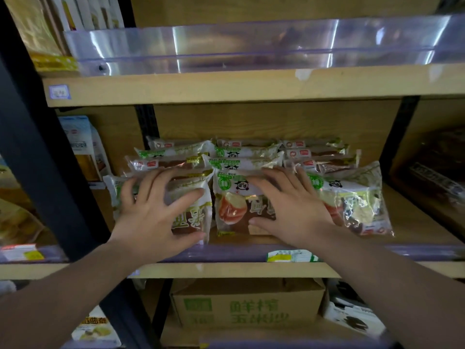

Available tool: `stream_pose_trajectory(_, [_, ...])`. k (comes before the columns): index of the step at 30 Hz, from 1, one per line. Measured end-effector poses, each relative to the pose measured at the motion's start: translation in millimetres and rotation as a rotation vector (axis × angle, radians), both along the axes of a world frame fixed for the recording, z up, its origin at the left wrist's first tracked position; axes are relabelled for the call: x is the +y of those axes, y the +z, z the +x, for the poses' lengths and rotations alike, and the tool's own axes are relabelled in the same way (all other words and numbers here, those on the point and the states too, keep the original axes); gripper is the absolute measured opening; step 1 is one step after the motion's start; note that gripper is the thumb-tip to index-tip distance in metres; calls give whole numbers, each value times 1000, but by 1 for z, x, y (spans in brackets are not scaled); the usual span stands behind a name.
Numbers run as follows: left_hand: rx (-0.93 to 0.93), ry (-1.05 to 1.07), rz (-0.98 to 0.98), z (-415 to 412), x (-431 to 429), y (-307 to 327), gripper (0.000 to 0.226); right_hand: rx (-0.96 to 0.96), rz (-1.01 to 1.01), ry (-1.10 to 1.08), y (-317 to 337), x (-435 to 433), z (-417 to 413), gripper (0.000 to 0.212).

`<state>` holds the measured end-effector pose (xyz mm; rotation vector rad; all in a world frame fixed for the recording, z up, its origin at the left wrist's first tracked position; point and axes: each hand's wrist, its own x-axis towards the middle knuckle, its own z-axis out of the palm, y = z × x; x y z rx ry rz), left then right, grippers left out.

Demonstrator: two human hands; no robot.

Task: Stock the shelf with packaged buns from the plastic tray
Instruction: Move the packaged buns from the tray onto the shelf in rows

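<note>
Several packaged buns in clear wrappers with green and white print stand in three rows on the middle wooden shelf (251, 269). My left hand (153, 212) lies spread over the front left bun package (191, 217), thumb at its lower edge. My right hand (292, 210) rests with fingers apart on the front middle bun package (234, 210), thumb under its lower right corner. A third front bun package (357, 205) leans at the right, untouched. No plastic tray with buns is in view.
A clear plastic guard (251, 46) fronts the upper shelf. A black upright post (45, 159) stands at the left, with other packaged goods beyond it. A cardboard box (249, 306) with green print sits on the shelf below. A purple price strip (415, 251) lines the shelf edge.
</note>
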<state>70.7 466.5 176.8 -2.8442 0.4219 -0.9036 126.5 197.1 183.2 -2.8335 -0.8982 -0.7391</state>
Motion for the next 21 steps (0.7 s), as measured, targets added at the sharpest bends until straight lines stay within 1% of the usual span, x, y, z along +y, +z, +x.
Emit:
stream_pose_trajectory(3, [-94,-122,-22,0,-36,-1,67,-87,52,-57,0,-24,-9,64])
stream_pose_trajectory(6, [-80,-279,-130,0,-95,-7,61,-163,103,-137,-1,-60,-19,55])
stream_pose_trajectory(9, [-1,-424,-238,-3,-163,-20,57,-188,95,-212,-8,-111,-35,50])
stream_pose_trajectory(11, [77,-488,-272,-6,-207,-31,58,-162,84,-278,-16,-148,-48,50])
stream_pose_trajectory(14, [170,-575,-269,-12,-262,-50,59,-114,81,-382,-35,-202,-73,50])
stream_pose_trajectory(17, [251,-669,-216,-20,-309,-76,57,-69,114,-463,-60,-251,-101,49])
stream_pose_trajectory(21, [372,-798,-185,-33,-369,-122,56,-11,146,-564,-109,-310,-143,44])
